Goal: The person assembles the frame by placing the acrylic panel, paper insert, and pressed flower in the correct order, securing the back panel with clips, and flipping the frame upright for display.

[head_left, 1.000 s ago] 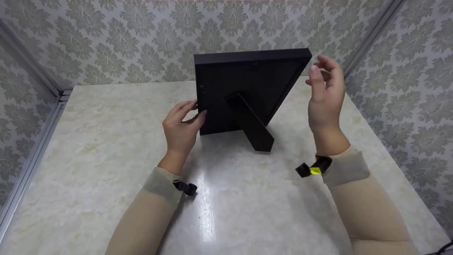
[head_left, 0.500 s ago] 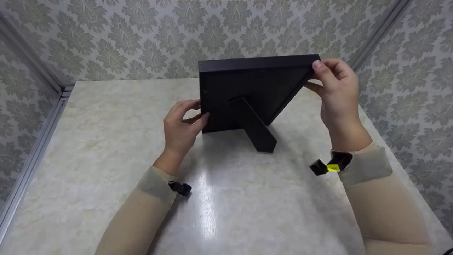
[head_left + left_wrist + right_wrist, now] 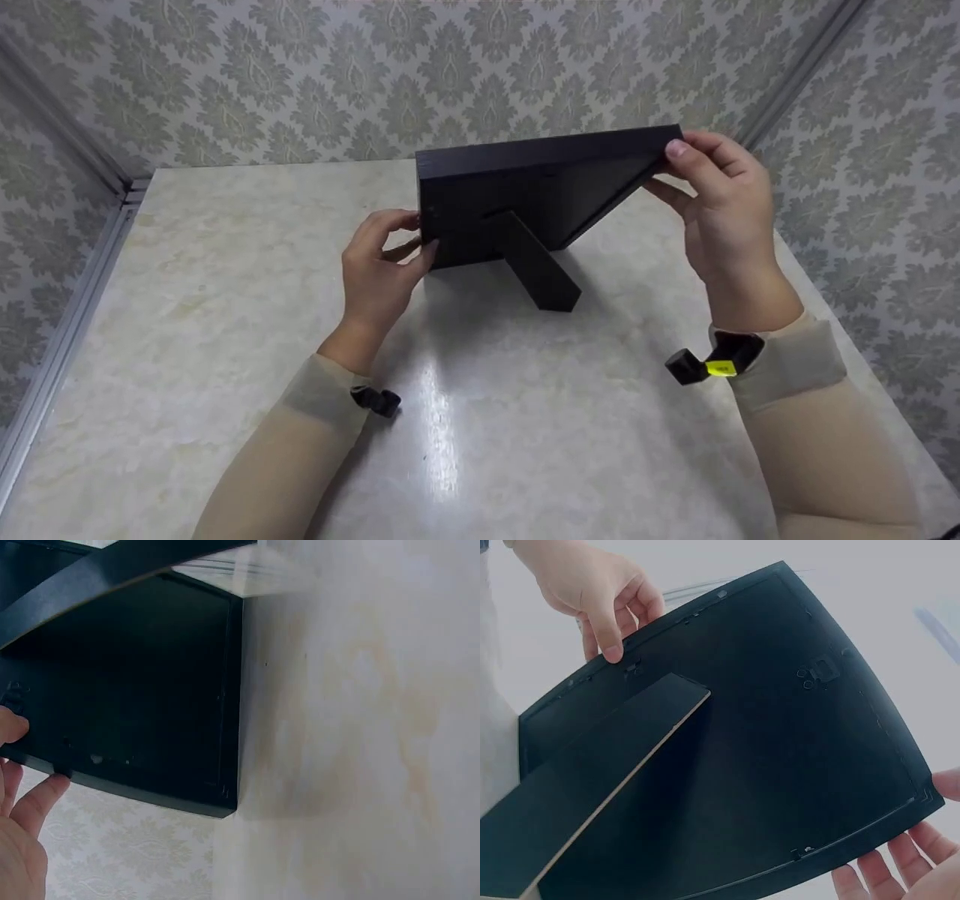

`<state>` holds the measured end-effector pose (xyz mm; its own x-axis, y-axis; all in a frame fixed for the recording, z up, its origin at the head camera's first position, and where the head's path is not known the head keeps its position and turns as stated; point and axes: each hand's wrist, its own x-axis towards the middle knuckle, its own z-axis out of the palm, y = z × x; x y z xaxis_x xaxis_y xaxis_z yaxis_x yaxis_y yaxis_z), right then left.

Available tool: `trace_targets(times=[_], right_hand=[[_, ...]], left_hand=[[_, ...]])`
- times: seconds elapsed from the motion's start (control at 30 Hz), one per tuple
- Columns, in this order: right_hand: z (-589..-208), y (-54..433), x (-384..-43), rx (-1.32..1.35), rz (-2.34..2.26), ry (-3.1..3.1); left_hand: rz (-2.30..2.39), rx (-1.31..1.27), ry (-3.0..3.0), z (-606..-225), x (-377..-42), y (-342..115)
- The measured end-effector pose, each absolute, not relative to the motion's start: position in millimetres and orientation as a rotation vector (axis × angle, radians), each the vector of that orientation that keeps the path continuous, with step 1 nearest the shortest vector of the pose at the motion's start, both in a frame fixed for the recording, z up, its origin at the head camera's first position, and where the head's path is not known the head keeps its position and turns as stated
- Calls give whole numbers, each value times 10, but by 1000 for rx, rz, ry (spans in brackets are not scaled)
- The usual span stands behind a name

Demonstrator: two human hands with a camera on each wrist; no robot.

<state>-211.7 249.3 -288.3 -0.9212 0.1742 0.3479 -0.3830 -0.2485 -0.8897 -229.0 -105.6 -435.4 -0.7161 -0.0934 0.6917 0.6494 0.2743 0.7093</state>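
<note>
A black picture frame [image 3: 480, 169] stands on the table with its back toward me, its top tipped in my direction. Its easel leg [image 3: 536, 262] juts out from the back, the lower end close over the tabletop. My left hand [image 3: 382, 270] grips the frame's left edge, thumb on the back and fingers round the far side. At the top right corner, my right hand [image 3: 724, 199] pinches the frame between thumb and fingers. In the right wrist view, small metal hangers [image 3: 821, 671] show on the dark backing board [image 3: 757, 765]. The frame's front side is hidden.
A marble-patterned table [image 3: 225, 315] lies under the frame. Patterned wallpaper panels [image 3: 315, 82] enclose it at the back and sides, with metal rails [image 3: 60, 322] along the left. A black cable [image 3: 946, 529] shows at the lower right corner.
My right hand, apart from the frame a second ago, has taken hold of its top right corner. The frame's top has tilted lower toward me. My left hand keeps its grip.
</note>
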Motion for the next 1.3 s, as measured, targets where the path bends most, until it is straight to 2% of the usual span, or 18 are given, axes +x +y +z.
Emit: trace_targets(times=[0.27, 0.53, 0.93, 1.3], right_hand=[[-2901, 2484, -2095, 256, 2226, -1641], [-2852, 2528, -2244, 247, 2287, -1696], [-2813, 2582, -2689, 271, 2466, -1667], [-2766, 2354, -3150, 101, 2593, -1627]], left_hand=[[-1527, -521, -1887, -4385, -2293, -1057], [-1517, -538, -1882, -4334, -2273, -1057], [-1311, -577, -1942, -4299, -2130, -1001], [-1057, -723, -1906, -4250, -1922, -834]])
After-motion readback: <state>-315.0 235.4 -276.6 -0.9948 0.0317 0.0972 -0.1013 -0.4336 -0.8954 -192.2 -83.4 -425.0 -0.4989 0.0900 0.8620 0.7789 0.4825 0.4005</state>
